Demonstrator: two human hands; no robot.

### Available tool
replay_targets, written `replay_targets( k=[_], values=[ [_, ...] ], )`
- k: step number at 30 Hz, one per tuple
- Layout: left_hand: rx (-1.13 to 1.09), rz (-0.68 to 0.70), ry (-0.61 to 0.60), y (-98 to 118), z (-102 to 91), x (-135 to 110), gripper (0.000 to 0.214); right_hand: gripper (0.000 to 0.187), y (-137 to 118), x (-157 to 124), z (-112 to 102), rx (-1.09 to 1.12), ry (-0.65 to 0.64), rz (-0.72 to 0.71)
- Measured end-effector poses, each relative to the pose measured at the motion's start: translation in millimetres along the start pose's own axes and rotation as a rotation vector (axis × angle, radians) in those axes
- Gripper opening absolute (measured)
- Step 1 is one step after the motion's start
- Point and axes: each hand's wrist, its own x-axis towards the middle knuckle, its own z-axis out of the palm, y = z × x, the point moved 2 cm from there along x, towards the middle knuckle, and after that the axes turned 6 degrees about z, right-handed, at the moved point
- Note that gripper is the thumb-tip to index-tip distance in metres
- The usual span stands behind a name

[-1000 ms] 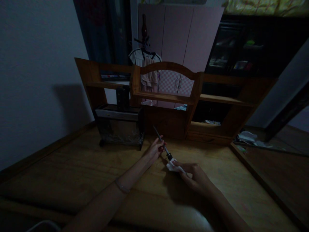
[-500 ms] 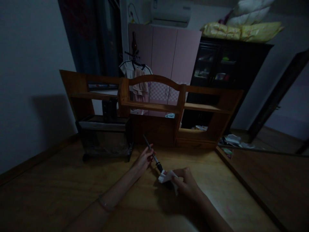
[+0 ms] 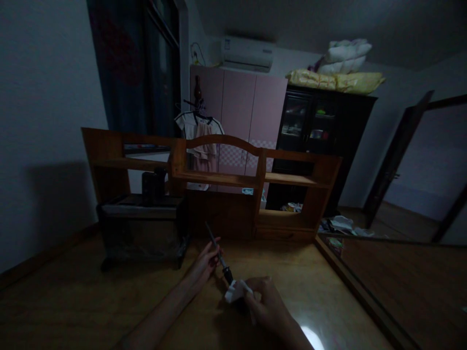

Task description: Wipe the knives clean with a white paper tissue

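Slanting above the wooden tabletop is a long thin grey rod [image 3: 212,238] with a black handle [image 3: 228,275] and a dark collar; its exact kind cannot be told in the dim light. The fingers of my left hand [image 3: 206,262] are closed around the rod's middle. A crumpled white tissue [image 3: 237,290], or thin cloth, is pinched in my right hand [image 3: 266,301] and wraps the lower part of the handle. The handle's end is hidden by the tissue and my fingers.
Beyond the tabletop [image 3: 292,272] stands a wooden shelf unit [image 3: 219,180]. A dark glass-fronted box [image 3: 142,233], like a small tank, sits at left with a black object [image 3: 153,184] on top. A raised wooden edge [image 3: 350,277] bounds the right side.
The view has tilted up and shifted, so the room, the hands and the rod all sit lower and further left. Both hands keep their grips on the rod and tissue.
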Motion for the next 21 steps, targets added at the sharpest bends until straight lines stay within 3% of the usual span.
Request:
replay_targets(
  k=[6,12,17,21],
  values=[
    [-0.022,0.009,0.003,-8,-10.1,7,0.055,0.026,-1,0,2,-0.005,0.016,-0.013],
    [-0.037,0.008,0.007,-5,-7.1,7,0.054,0.020,-12,-2,-1,-0.086,-0.033,-0.066],
    [-0.025,-0.009,0.026,-9,-9.2,12,0.053,0.036,-23,-17,6,-0.275,-0.074,-0.094],
    [-0.028,-0.018,0.025,-12,-12.2,15,0.054,0.052,-40,-47,5,-0.496,0.009,-0.313]
  ],
)
